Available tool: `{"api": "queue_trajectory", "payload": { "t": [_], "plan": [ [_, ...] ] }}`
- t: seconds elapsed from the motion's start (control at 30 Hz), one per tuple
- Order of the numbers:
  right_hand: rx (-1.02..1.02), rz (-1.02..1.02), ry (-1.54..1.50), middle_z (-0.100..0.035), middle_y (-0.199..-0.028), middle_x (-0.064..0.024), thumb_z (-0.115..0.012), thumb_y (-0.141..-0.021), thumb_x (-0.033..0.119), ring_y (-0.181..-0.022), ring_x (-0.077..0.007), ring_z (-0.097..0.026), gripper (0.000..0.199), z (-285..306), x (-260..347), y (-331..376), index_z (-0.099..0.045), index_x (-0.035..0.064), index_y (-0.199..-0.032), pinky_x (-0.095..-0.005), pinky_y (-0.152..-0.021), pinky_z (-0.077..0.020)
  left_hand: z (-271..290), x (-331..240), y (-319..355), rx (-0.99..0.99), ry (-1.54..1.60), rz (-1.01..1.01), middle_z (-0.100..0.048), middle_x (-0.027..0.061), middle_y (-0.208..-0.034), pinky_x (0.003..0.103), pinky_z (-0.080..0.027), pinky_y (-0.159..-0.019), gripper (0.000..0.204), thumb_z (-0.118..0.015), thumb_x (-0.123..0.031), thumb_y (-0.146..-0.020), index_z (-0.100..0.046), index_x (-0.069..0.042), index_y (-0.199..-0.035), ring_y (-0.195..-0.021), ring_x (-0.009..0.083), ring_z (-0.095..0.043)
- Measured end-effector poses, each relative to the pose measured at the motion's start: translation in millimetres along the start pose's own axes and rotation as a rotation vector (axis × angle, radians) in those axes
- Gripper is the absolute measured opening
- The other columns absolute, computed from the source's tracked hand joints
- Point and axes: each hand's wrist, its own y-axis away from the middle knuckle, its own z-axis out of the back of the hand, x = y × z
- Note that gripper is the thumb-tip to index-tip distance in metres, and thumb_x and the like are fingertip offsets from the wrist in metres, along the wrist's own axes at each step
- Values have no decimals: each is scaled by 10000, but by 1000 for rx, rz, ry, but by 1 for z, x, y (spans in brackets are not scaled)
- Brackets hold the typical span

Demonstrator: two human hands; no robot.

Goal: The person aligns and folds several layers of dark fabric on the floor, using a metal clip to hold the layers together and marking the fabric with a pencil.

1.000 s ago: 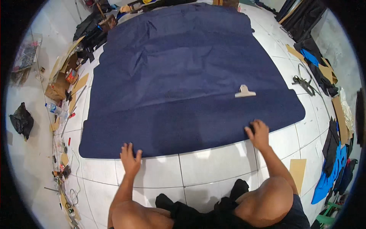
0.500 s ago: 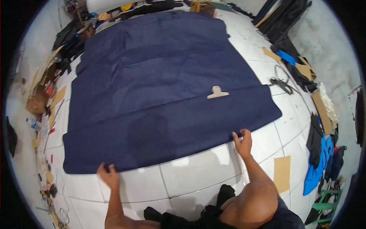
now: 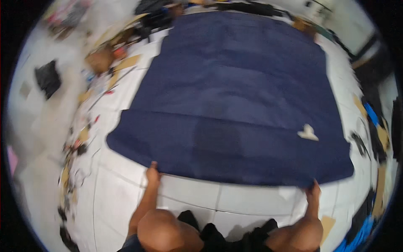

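A large navy blue cloth [image 3: 252, 105] lies spread on the floor, its near part folded over into a wide band. My left hand [image 3: 153, 175] pinches the near edge left of the middle, thumb on top. Toward the right end, my right hand [image 3: 312, 194] grips the same edge, its fingers partly hidden under the cloth. On the right part of the band, near the fold line, rests a pale metal bulldog clip [image 3: 308, 132], a little blurred.
White floor tiles [image 3: 189, 195] surround the cloth. Cardboard pieces, dark cloth and small scraps line the left wall [image 3: 37, 138]. On the right lie a black cord [image 3: 359, 143], blue fabric [image 3: 357, 235] and a tan cardboard sheet [image 3: 328, 227] beside my right knee.
Both hands, open beside the near edge before, have closed on it. My view has turned, so the cloth and clip appear farther right.
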Motion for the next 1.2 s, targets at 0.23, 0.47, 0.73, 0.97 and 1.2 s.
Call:
{"api": "queue_trajectory", "payload": {
  "t": [0.23, 0.47, 0.73, 0.97, 1.2],
  "plan": [
    [-367, -387, 116, -589, -1115, -153, -603, -877, 359, -966, -342, -616, 530, 69, -17, 26, -478, -17, -1229, -471, -782, -509, 49, -13, 94, -241, 62, 127, -554, 213, -1166, 394, -507, -785, 634, -698, -336, -807, -454, 108, -1188, -1013, 285, -565],
    [-33, 633, 1460, -382, -1357, -247, -661, -822, 185, -1241, -416, -402, 622, -77, 44, -21, -378, 59, -1362, -476, -1037, -339, 156, -77, -30, -503, -20, -227, -561, 234, -1142, 340, -475, -877, 726, -738, -353, -788, -430, 183, -1169, -1017, 268, -570],
    [459, 807, 1716, -486, -1225, -262, -438, -904, 342, -1177, -440, -437, 480, -232, 93, -60, -482, -12, -1225, -500, -1034, -305, 182, -127, -74, -530, -192, -50, -528, 220, -1190, 456, -519, -768, 798, -679, -430, -808, -295, -13, -1370, -979, 306, -596],
    [730, 687, 1575, -550, -1025, -234, -452, -913, 315, -1004, -414, -516, 384, -194, 80, -130, -534, -33, -1053, -479, -900, -398, 217, -135, -74, -216, -247, 59, -578, 94, -866, 319, -463, -482, 526, -606, -454, -871, -476, -21, -1139, -634, 179, -575],
    [807, 481, 1395, -567, -1003, -190, -547, -837, 180, -1029, -364, -522, 236, -230, 99, -101, -585, -12, -969, -405, -903, -419, 238, -143, -51, -209, -328, 82, -564, 68, -774, 247, -436, -454, 484, -585, -442, -892, -491, -1, -1070, -553, 144, -547]
  ]
}}
